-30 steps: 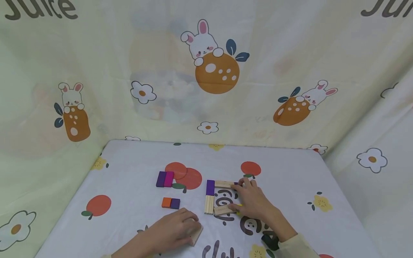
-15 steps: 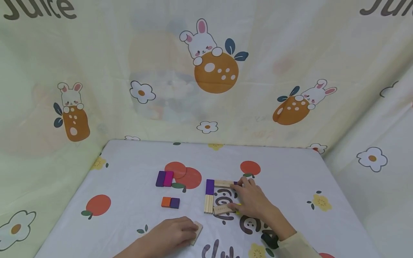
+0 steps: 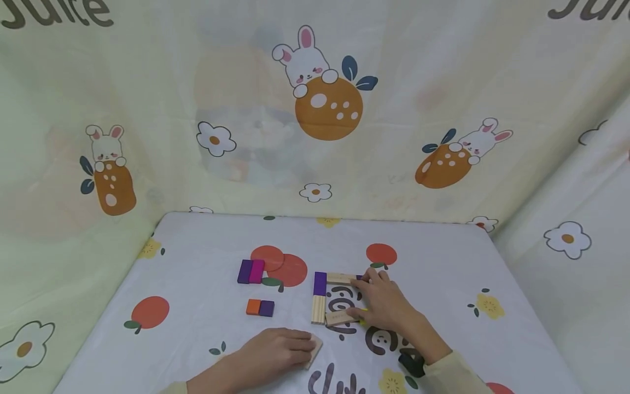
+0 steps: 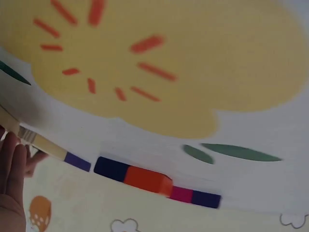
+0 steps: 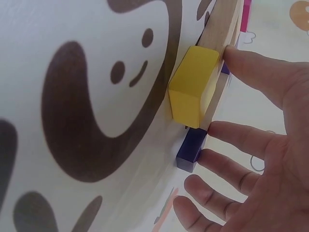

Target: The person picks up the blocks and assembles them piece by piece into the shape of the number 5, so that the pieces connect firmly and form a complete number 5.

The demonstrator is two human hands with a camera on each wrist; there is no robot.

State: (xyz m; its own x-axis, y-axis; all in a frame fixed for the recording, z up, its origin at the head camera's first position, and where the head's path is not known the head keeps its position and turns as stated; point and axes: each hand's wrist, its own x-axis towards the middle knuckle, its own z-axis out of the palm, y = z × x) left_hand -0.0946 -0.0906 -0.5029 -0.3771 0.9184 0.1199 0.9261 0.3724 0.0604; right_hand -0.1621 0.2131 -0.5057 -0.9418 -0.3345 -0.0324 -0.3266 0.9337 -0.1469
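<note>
Backdrop lettering (image 3: 58, 13) at upper left reads "Juice". The left hand (image 3: 275, 353) extends its fingers over a loose wooden block (image 3: 315, 351); whether it pinches cannot be told. Farther right, the right hand (image 3: 386, 303), fingers spread and unclenched, touches the block outline (image 3: 320, 283). The right wrist view exposes a yellow block (image 5: 194, 84), mostly hidden in the head view.
</note>
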